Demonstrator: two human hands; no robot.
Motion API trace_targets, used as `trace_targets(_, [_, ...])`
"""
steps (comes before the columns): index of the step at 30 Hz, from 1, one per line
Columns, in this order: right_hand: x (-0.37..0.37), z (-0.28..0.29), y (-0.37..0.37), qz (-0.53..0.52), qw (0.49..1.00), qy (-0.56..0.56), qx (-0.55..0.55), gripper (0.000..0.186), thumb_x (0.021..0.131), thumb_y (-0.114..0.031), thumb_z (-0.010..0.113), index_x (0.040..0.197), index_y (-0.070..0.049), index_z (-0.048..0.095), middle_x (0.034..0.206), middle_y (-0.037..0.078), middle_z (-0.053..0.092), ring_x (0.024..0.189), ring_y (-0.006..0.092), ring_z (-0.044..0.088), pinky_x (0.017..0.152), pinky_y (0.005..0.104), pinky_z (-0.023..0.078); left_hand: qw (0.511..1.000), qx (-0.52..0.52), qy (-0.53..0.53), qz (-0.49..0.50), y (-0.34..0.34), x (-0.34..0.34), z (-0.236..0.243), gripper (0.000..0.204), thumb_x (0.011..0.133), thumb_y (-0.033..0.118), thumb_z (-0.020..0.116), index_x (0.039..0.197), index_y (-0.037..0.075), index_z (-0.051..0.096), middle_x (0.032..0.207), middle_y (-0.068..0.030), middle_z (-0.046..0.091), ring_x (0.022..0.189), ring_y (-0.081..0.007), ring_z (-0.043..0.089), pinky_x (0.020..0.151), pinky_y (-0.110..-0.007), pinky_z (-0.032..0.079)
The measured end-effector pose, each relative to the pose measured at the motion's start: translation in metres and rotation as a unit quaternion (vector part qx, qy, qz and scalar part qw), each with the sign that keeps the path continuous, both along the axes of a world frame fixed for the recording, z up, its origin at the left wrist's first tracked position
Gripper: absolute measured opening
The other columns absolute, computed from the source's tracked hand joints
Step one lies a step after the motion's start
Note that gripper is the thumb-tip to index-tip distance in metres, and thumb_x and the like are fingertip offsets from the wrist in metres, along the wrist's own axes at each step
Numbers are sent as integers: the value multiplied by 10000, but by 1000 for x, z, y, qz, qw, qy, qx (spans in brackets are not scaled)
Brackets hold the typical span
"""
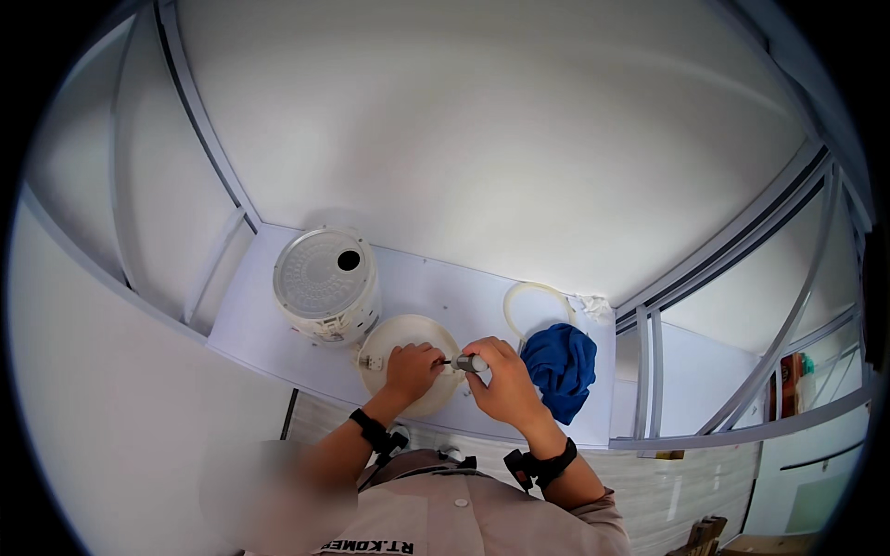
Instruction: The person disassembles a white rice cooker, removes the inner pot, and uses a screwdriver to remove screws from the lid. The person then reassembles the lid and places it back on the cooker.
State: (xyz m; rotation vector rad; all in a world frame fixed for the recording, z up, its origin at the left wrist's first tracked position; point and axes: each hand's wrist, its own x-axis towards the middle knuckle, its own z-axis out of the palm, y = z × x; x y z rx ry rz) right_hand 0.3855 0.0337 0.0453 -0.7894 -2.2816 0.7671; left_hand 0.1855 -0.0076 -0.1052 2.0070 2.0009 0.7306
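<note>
A round cream-coloured plastic dish (426,331), perhaps a lamp base, lies on the white table in front of me. A small pale fitting (372,362) sits at its left side. My right hand (505,382) is closed around the grey-and-white handle of a screwdriver (472,362). Its dark shaft points left, toward the dish's right part. Over the dish, my left hand (413,372) has its fingers curled together close to the screwdriver's tip. Whatever those fingers pinch is hidden, and so is the spot where the tip meets the dish.
On the left stands a white bucket (324,278) with a dark round hole in its lid. A cream ring (509,306) lies at the back right, partly behind a crumpled blue cloth (559,369). White crumpled tissue (594,307) sits in the corner. Metal frames (649,371) border the table's right side.
</note>
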Motion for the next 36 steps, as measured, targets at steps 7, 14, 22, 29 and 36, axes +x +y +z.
trace_targets(7, [5,3,-2,-6,1000,21,1,394,792,47,735,1157,-47,620,1084,174,662,1027,418,619,865,460,522,999,-26,28,9,2,3,-1,80,898,284,731,920,208,723,910,34,693,879,-255,669,797,-473,452])
trace_targets(14, [25,9,-3,-65,995,81,-8,392,796,45,785,1148,-42,634,1073,148,675,984,322,670,881,371,524,998,-7,46,33,3,7,-10,109,945,289,701,939,180,704,934,4,687,888,-267,661,829,-485,426])
trace_targets(22, [78,-43,-3,-221,938,247,-106,378,892,-81,824,1190,-26,599,1048,97,679,985,183,664,883,316,530,999,33,21,28,0,18,-3,107,932,259,716,917,156,693,921,-7,681,883,-265,650,808,-460,428])
trace_targets(29, [124,-104,-18,-335,900,210,-182,348,865,-134,861,1050,-33,584,932,43,665,816,98,593,732,261,503,993,109,1,-45,-3,62,13,117,886,211,768,897,148,670,899,-5,642,902,-226,622,824,-412,429])
trace_targets(36, [121,-134,-34,-328,934,122,-74,398,788,-131,899,998,-36,575,933,122,641,780,216,621,673,343,514,984,128,73,-99,0,99,1,72,820,197,757,811,154,700,883,-3,573,920,-230,565,839,-401,402])
